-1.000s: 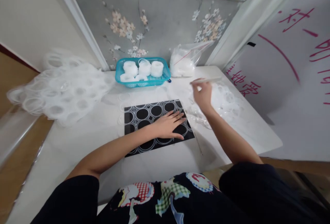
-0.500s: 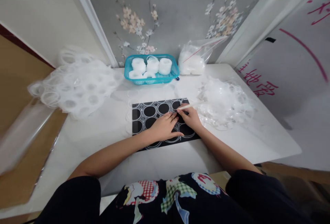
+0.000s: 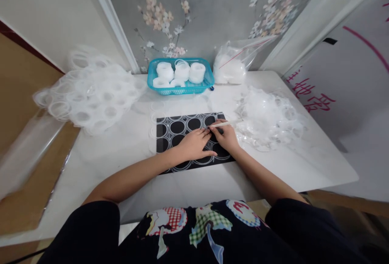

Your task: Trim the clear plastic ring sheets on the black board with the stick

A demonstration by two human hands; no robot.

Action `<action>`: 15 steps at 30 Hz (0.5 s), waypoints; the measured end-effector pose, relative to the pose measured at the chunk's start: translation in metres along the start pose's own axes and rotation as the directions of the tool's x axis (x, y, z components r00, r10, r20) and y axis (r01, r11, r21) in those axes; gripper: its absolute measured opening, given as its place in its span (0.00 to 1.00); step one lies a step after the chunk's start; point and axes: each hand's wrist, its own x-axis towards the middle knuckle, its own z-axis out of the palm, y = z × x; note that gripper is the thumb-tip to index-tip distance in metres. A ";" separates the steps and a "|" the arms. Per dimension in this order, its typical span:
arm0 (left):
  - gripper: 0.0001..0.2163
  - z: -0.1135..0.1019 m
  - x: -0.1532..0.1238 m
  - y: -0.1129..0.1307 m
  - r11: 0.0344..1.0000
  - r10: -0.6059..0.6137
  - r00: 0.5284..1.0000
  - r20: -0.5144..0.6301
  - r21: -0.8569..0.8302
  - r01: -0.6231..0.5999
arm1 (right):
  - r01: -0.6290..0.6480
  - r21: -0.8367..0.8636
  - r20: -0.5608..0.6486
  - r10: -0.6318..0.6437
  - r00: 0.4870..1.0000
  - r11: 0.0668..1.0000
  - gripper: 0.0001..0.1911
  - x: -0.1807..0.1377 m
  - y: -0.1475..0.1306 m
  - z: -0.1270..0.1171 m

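A black board (image 3: 162,144) lies on the table, covered by a translucent sheet (image 3: 185,131) patterned with ring outlines. My left hand (image 3: 194,144) rests flat on the sheet, palm down, fingers stretched toward the right and thumb apart. Close beside its fingertips, my right hand (image 3: 226,136) pinches a thin white pen-like tool (image 3: 223,123). The tool slants, its tail pointing right and its lower end among the fingers near the ring pattern. Its tip is too small and too covered to make out.
Behind the board stands a blue basket (image 3: 179,91) with several stacks of white rings. A zip bag (image 3: 232,69) of white material is beside it. Piles of translucent ring-holed scraps (image 3: 91,97) and glossy plastic scraps (image 3: 270,120) lie left and right on the white table (image 3: 319,162).
The view has shifted slightly, so the table items appear a little higher. Both hands keep nearly the same places on the sheet; the right hand still holds the tool.
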 end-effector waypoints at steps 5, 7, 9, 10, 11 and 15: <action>0.40 0.000 -0.002 0.000 0.999 -0.007 1.000 0.003 -0.051 0.008 | 0.068 -0.129 0.010 -0.068 0.998 0.989 0.12 -0.011 -0.008 0.006; 0.41 0.000 -0.003 0.000 0.999 -0.006 1.000 0.005 -0.049 0.006 | 0.107 -0.204 0.017 -0.106 0.994 0.973 0.11 -0.015 -0.011 0.010; 0.42 -0.002 -0.003 0.000 0.999 -0.005 1.000 0.019 -0.041 0.006 | 0.157 -0.279 0.042 -0.151 0.988 0.947 0.10 -0.010 -0.008 0.008; 0.43 -0.003 -0.002 0.000 0.999 -0.009 1.000 0.028 -0.046 0.010 | 0.159 -0.314 0.028 -0.158 0.987 0.936 0.09 -0.002 -0.003 0.002; 0.43 -0.005 -0.002 -0.001 0.998 -0.017 0.999 0.038 -0.060 0.019 | 0.125 -0.346 -0.037 -0.146 0.989 0.930 0.09 0.009 0.004 -0.007; 0.40 -0.011 -0.005 -0.004 0.986 -0.022 0.995 0.098 -0.160 0.038 | -0.228 -0.265 -0.645 0.004 0.764 0.937 0.15 0.062 0.030 -0.052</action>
